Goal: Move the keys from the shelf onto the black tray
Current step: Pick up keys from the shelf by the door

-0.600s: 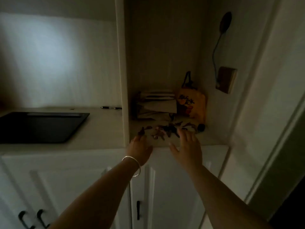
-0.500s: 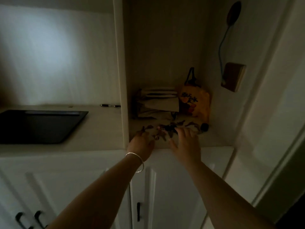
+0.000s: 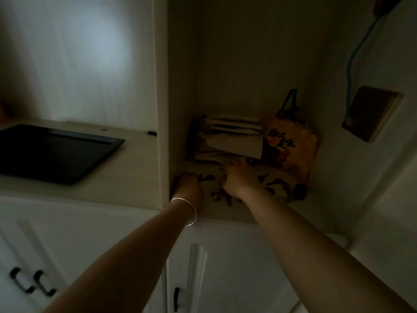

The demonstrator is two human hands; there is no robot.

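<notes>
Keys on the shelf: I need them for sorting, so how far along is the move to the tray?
Nothing looks done: the black tray appears bare. In hand: both hands, left and right, are down among the keys scattered on the shelf; too dark to tell any grip. Left: lifting and carrying them over.

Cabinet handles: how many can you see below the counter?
3: two cabinet handles side by side at lower left, one handle on the door under the shelf. Others may be out of frame.
</notes>
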